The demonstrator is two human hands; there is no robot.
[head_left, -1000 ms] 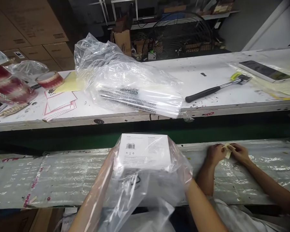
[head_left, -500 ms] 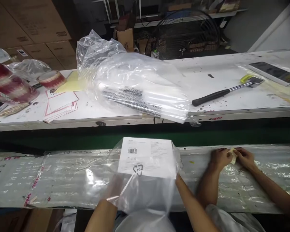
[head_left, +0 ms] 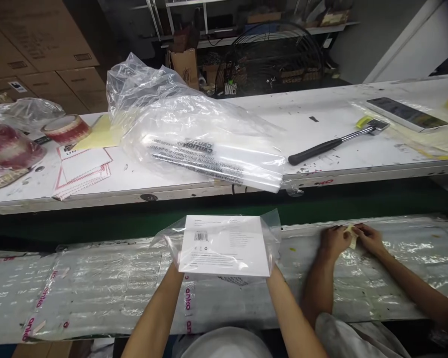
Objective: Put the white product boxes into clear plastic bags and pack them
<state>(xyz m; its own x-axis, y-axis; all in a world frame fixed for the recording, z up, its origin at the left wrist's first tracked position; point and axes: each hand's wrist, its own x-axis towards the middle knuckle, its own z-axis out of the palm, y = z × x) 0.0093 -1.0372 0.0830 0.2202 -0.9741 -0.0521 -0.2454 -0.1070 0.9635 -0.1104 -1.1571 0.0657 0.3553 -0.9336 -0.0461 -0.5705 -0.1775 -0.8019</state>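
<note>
A white printed box with a barcode sits inside a clear plastic bag, in front of my body above the plastic-covered lower bench. My left hand grips its left side, fingers partly hidden behind the box and the film. On the opposite side my right hand holds the right edge, its fingers mostly hidden too. The bag's film flares out past both upper corners, and dark printing on it shows below the box's near edge.
A co-worker's hands hold a small yellowish piece at right. On the white shelf lie a bundle of clear bags, a hammer, a phone and tape rolls. Cartons stand behind, left.
The loose part of the bag, which hung over my forearms towards me, is now folded under the box. My forearms are out from behind the film. The view has shifted slightly right.
</note>
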